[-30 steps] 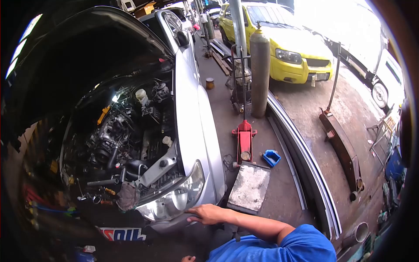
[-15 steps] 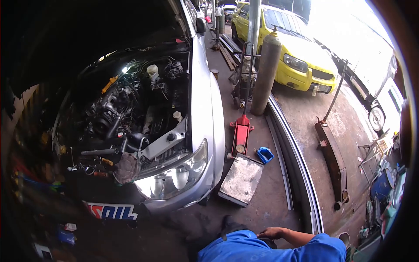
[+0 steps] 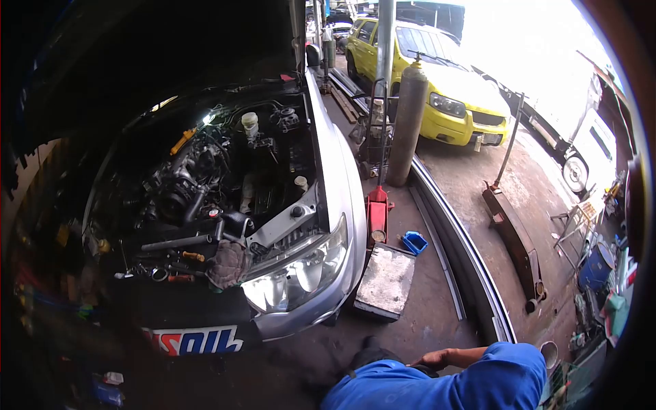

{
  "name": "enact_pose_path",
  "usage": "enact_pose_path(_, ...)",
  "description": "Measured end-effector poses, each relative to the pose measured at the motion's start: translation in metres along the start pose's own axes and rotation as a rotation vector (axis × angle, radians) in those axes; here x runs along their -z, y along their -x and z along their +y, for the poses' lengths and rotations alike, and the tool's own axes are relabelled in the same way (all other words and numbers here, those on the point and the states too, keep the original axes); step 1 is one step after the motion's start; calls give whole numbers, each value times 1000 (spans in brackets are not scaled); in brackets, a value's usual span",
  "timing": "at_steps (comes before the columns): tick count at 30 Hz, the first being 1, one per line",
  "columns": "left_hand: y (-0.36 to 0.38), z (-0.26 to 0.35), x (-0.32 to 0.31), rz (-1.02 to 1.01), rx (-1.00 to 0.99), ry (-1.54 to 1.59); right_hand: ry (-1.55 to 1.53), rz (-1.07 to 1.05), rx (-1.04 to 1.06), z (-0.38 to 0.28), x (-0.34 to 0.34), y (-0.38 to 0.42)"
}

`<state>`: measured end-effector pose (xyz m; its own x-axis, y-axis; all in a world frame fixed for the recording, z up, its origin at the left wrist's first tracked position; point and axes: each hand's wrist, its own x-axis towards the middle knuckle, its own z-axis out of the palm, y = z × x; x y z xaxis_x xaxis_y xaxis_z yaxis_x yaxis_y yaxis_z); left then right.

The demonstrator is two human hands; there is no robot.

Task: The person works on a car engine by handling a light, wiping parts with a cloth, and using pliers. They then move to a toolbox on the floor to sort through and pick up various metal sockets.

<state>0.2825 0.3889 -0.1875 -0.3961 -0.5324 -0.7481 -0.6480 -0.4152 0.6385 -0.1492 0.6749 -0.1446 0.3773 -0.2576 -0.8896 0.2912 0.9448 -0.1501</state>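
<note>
Where blue shirt ends, right hand near dark trousers.

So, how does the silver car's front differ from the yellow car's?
The silver car has its engine bay open, with the engine showing; the yellow car has its hood shut. Tools and a crumpled cloth lie across the silver car's front, while none show on the yellow car's. Both have a clear-lensed headlight in view and point roughly the same way.
</note>
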Motion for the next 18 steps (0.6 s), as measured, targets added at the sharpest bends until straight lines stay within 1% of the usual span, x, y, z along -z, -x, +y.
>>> enact_pose_path(3,-7,7,3,-12,12,-14,-150,-1,-4,5,-15,14)
enact_pose_path(5,-10,15,2,-16,22,-23,-217,19,-9,0,-37,40)
enact_pose_path(9,-15,32,-6,-24,37,-39,-373,28,-12,22,-23,33)
enact_pose_path(12,-17,42,-18,-24,54,-44,-432,-53,47,46,3,19)
enact_pose_path(15,-15,46,-30,-17,80,-31,-541,-467,71,49,32,38)
enact_pose_path(16,-14,47,-35,-11,90,-25,-526,-340,45,39,25,57)
enact_pose_path(18,-9,45,-46,-1,113,-12,-447,-342,72,27,33,62)
